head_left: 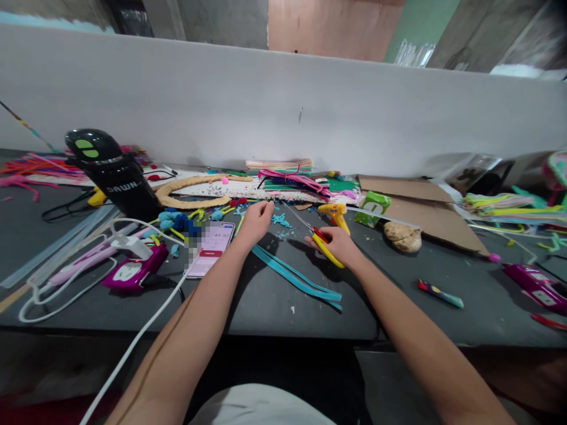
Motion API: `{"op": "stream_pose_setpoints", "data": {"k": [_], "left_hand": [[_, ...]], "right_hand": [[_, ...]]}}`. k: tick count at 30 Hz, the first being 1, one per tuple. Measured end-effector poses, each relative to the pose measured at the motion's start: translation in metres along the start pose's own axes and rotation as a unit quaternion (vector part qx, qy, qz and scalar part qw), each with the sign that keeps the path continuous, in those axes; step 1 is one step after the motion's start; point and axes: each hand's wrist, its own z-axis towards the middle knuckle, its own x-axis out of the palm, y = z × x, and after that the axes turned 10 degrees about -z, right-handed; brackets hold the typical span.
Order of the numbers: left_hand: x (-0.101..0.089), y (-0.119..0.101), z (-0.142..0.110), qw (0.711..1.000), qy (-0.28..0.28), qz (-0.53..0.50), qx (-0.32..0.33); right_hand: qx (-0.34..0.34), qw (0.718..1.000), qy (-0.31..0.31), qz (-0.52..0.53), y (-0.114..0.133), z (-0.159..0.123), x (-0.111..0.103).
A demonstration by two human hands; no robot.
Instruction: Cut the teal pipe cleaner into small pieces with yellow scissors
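In my right hand (335,243) are scissors (328,251) with yellow and red handles, their blades pointing up and left. My left hand (257,221) is closed in a pinch just left of the blade tips; whatever its fingers hold is too small or hidden to make out. Short blue clippings (281,221) lie between the two hands on the dark table (270,313). Several long blue pipe cleaners (301,276) stretch across the table below my hands. Beyond my right hand stands a yellow glue gun (335,213).
Left of my left arm lie a phone (211,254), a purple power strip (135,270) with white cables, and a tilted black tumbler (117,183). A beige ring (195,195) is behind. Cardboard (436,218), a stone-like lump (402,236) and a cutter (440,293) sit right.
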Motion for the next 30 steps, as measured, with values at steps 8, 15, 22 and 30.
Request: {"op": "stream_pose_setpoints", "data": {"k": [8,15,22,30], "left_hand": [[0.0,-0.002,-0.002,1.0,0.006,-0.015,0.001],[0.0,-0.001,-0.001,1.0,0.005,-0.015,0.0],[0.0,-0.001,0.0,1.0,0.008,-0.005,0.006],[0.0,-0.001,0.0,1.0,0.004,-0.012,0.004]], "right_hand": [[0.0,1.0,0.015,-0.009,-0.006,0.003,0.007],[-0.005,1.0,0.021,-0.009,-0.001,0.001,0.003],[-0.006,1.0,0.021,-0.01,-0.001,0.001,0.002],[0.002,1.0,0.018,0.011,0.005,0.0,-0.006]]}}
